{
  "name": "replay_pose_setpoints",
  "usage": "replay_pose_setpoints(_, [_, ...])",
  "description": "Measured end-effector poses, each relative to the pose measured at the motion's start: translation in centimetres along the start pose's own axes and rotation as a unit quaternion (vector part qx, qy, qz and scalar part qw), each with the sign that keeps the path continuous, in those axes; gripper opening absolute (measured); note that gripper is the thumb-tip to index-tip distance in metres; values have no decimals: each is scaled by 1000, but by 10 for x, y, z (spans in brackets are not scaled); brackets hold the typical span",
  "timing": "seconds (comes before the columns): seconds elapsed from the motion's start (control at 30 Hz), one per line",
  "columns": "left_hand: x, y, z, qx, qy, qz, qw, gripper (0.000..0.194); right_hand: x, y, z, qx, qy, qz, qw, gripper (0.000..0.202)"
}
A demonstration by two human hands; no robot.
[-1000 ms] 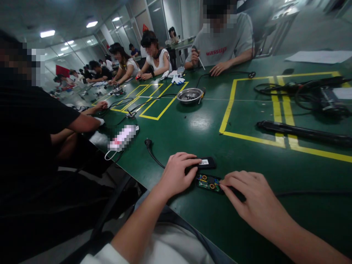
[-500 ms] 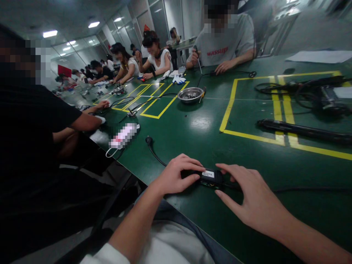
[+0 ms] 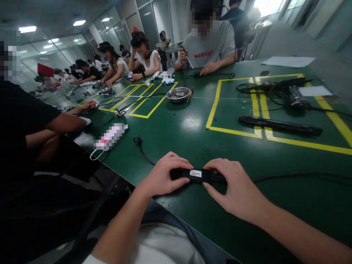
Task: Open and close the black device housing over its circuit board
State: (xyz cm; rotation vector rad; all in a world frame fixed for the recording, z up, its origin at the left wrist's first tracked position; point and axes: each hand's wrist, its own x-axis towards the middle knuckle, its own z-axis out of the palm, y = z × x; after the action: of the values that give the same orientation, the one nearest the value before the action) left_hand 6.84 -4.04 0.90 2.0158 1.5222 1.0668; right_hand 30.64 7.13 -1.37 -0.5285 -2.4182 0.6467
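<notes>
A small black in-line cord box with a white printed label lies at the table's near edge. My left hand grips its left end between thumb and fingers. At the right end, my right hand pinches the box from both sides, thumb nearest me. A black cord runs from the box off to the right. On the left, the cord leads to a black power plug lying on the table. The fingertips partly cover both ends of the box.
On the green table stands a metal bowl of small parts. A pixelated pale object lies left. Beyond, right, are a black tube and tangled cables. A co-worker sits opposite; another person's arm is left.
My right hand has closed from spread fingers onto the box's right end. Green circuitry seen along the box's near side is no longer visible. The view has shifted slightly right.
</notes>
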Motion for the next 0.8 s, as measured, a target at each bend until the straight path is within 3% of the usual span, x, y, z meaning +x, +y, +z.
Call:
replay_pose_setpoints(0.57, [-3, 8, -5, 25, -26, -24, 999, 25, 1, -5, -2, -24, -31, 11, 999, 29])
replay_pose_setpoints(0.7, [-4, 3, -2, 23, 59, -90, 994, 18, -1, -6, -3, -26, 7, 33, 999, 34])
replay_pose_setpoints(0.8, [-2, -3, 2, 53, 115, -123, 984, 13, 0, -6, -4, -33, -5, 31, 999, 23])
